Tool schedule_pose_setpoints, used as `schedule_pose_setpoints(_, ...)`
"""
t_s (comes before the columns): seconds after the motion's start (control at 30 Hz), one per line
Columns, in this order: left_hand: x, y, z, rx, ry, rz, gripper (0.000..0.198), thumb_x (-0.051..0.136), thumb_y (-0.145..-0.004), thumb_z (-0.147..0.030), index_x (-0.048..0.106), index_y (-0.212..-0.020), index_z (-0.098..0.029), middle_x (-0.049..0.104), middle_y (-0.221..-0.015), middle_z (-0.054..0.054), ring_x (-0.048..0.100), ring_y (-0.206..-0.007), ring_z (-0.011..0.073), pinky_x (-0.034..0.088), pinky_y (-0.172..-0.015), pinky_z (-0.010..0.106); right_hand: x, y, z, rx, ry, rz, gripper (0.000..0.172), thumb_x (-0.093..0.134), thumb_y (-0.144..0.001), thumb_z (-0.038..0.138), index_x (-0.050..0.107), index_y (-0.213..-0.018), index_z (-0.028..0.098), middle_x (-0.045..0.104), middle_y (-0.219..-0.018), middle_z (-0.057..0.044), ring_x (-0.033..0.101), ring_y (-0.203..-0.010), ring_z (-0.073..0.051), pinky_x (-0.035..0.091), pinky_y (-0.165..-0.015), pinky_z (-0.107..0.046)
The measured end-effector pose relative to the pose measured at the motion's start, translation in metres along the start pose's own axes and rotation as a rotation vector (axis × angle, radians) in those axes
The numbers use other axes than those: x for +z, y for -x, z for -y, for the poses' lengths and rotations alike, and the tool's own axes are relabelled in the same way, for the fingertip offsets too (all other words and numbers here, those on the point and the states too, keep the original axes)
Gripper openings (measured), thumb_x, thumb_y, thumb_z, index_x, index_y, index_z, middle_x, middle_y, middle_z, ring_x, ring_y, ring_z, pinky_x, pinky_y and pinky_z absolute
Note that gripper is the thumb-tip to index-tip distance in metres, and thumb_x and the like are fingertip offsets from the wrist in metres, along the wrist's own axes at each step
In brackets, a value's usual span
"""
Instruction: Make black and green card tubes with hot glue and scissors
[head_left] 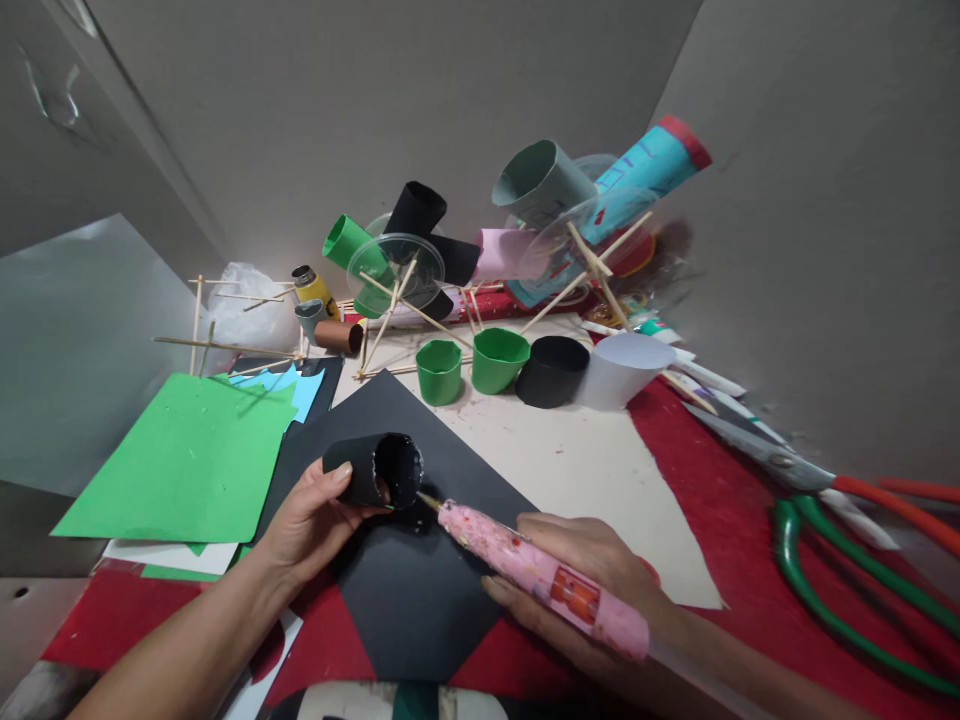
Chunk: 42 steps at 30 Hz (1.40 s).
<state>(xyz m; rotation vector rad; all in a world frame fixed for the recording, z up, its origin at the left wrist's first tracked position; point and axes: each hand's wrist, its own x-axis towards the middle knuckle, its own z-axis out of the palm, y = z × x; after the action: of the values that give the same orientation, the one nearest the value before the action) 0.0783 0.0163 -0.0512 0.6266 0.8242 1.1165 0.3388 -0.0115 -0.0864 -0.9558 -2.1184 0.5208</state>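
A black paper tube (355,468) lies on its side in my left hand (311,520), thumb on top and fingers beneath. Its open end faces right, and shiny beads of glue show along the rim. My right hand (577,560) is wrapped round a pink hot glue gun (495,545). The metal nozzle points at the lower right of the tube's rim, touching it or very close; I cannot tell which. Below both hands spreads a sheet of black paper (427,610).
Green paper sheets (187,460) lie at left. Behind stand green paper cups (439,372), a black tube (553,370) and a white tube (626,368). Stick frames with plastic discs and paper tubes (416,210) rise at the back. Large scissors (780,460) lie at right on the red surface.
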Motion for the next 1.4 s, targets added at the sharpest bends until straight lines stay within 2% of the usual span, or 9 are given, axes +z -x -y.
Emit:
schedule_pose_setpoints(0.33, 0.000, -0.001, 0.000, 0.009, -0.014, -0.027, 0.018, 0.087, -0.067, -0.030, 0.077, -0.076, -0.017, 0.078, -0.075, 0.003, 0.072, -0.068, 0.0155, 0.062, -0.070, 0.028, 0.005, 0.000, 0.000, -0.021, -0.026, -0.026, 0.038, 0.058, -0.090, 0.037, 0.038, -0.061, 0.022, 0.036, -0.055, 0.007, 0.034, -0.043, -0.008, 0.024, -0.045, -0.027)
schedule_pose_setpoints(0.53, -0.002, -0.001, 0.000, 0.012, 0.003, -0.023, 0.017, 0.086, -0.069, -0.029, 0.076, -0.076, -0.017, 0.078, -0.075, 0.003, 0.072, -0.069, 0.0160, 0.063, -0.071, 0.030, -0.002, -0.003, 0.002, 0.041, -0.050, 0.011, 0.035, 0.058, -0.091, 0.035, 0.043, -0.062, 0.022, 0.042, -0.057, 0.005, 0.039, -0.046, -0.009, 0.026, -0.046, -0.027)
schedule_pose_setpoints(0.67, 0.000, 0.000, -0.001, 0.020, 0.027, -0.022, 0.018, 0.087, -0.066, -0.025, 0.076, -0.079, -0.018, 0.079, -0.082, 0.003, 0.073, -0.077, 0.0185, 0.064, -0.075, 0.033, -0.006, -0.004, 0.004, 0.092, -0.162, 0.012, 0.037, 0.058, -0.093, 0.034, 0.039, -0.063, 0.022, 0.039, -0.057, 0.006, 0.039, -0.046, -0.009, 0.028, -0.047, -0.027)
schedule_pose_setpoints(0.8, 0.005, 0.001, -0.003, -0.012, 0.002, -0.054, 0.030, 0.089, -0.061, -0.017, 0.076, -0.088, -0.017, 0.079, -0.088, 0.004, 0.073, -0.081, 0.0178, 0.064, -0.074, 0.028, -0.008, -0.006, 0.004, 0.082, -0.196, -0.041, 0.033, 0.058, -0.094, 0.029, 0.040, -0.067, 0.022, 0.042, -0.060, 0.005, 0.043, -0.050, -0.010, 0.032, -0.049, -0.026)
schedule_pose_setpoints(0.93, 0.006, 0.002, -0.003, -0.029, -0.004, -0.093, 0.026, 0.089, -0.063, -0.017, 0.075, -0.085, -0.017, 0.078, -0.086, 0.003, 0.073, -0.080, 0.0171, 0.064, -0.073, 0.028, -0.010, -0.009, 0.005, 0.040, -0.270, -0.078, 0.022, 0.058, -0.093, 0.025, 0.048, -0.074, 0.021, 0.052, -0.070, 0.001, 0.051, -0.059, -0.012, 0.038, -0.054, -0.026)
schedule_pose_setpoints(1.2, 0.005, 0.000, -0.001, -0.035, -0.002, -0.111, 0.021, 0.088, -0.066, -0.020, 0.068, -0.073, -0.016, 0.076, -0.084, 0.002, 0.073, -0.075, 0.0158, 0.065, -0.062, 0.023, -0.008, -0.008, 0.004, 0.068, -0.244, -0.002, 0.033, 0.057, -0.094, 0.031, 0.042, -0.067, 0.021, 0.044, -0.064, 0.003, 0.044, -0.056, -0.012, 0.032, -0.051, -0.028)
schedule_pose_setpoints(1.4, 0.005, -0.002, 0.002, -0.052, -0.002, -0.155, 0.023, 0.089, -0.065, -0.020, 0.071, -0.080, -0.015, 0.076, -0.085, 0.003, 0.072, -0.073, 0.0141, 0.064, -0.058, 0.020, -0.010, -0.009, 0.005, 0.087, -0.258, 0.043, 0.032, 0.057, -0.095, 0.031, 0.043, -0.067, 0.021, 0.045, -0.064, 0.003, 0.045, -0.055, -0.011, 0.032, -0.052, -0.027)
